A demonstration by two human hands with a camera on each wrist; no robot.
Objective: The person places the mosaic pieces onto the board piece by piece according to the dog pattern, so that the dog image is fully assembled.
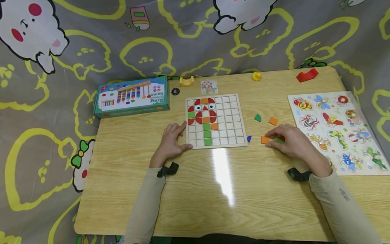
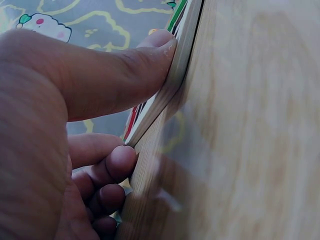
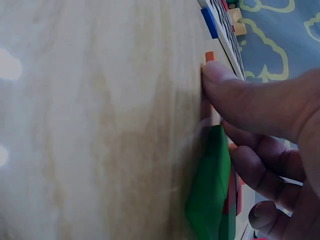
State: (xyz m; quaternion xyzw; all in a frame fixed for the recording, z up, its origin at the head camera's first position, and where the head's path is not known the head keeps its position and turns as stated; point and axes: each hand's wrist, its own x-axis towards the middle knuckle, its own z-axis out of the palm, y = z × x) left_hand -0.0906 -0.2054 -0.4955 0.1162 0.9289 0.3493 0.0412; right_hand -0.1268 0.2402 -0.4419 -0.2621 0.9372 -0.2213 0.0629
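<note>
The left hand (image 1: 171,140) rests against the near left corner of a white grid board (image 1: 230,130). Its thumb and index finger lie spread along the board's edges, and the left wrist view shows the thumb pressed to the wooden rim (image 2: 175,75). To the right of the board, the right hand (image 1: 287,139) pinches an orange square tile (image 1: 264,139) low over the table, with thumb and index finger at its edge. Beneath that palm lie a green tile (image 3: 210,185) and red tiles, partly hidden. Red, orange, green and eye-patterned tiles form a picture on the grid.
A small blue tile (image 1: 249,138), a green tile (image 1: 258,117) and another orange tile (image 1: 273,121) lie between board and right hand. An insect puzzle board (image 1: 338,135) is at right. Behind stand a game box (image 1: 132,96), a picture card (image 1: 209,87) and a yellow duck (image 1: 256,76).
</note>
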